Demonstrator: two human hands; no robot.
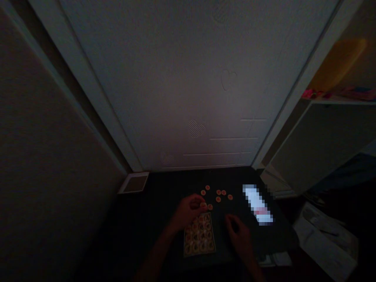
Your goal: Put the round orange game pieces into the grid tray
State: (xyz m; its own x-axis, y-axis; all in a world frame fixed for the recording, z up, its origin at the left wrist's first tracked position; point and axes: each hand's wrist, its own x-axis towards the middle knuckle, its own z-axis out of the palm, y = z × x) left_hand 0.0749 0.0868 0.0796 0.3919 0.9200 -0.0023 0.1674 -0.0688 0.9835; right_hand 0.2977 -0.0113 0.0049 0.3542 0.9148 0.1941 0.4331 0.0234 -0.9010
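Observation:
My left hand point(188, 211) reaches over the top of a card point(199, 247) printed with a grid of round pictures. Its thumb and fingers are closed on a small round token point(203, 205). Just right of those fingertips lies another token point(210, 206), on the dark table. Farther back are several more loose tokens point(218, 199), pale-rimmed with reddish middles. To the right of the card, my right hand point(239, 233) rests low over the table with its fingers curled in. Anything inside that hand is hidden in the dim light.
A bright, pixelated phone-like shape point(257, 205) lies at the table's right. At the back left corner is a flat framed item point(133, 183). A pale panel with embossed hearts point(196, 128) rises behind the dark table point(164, 184). A white box point(326, 239) stands lower right.

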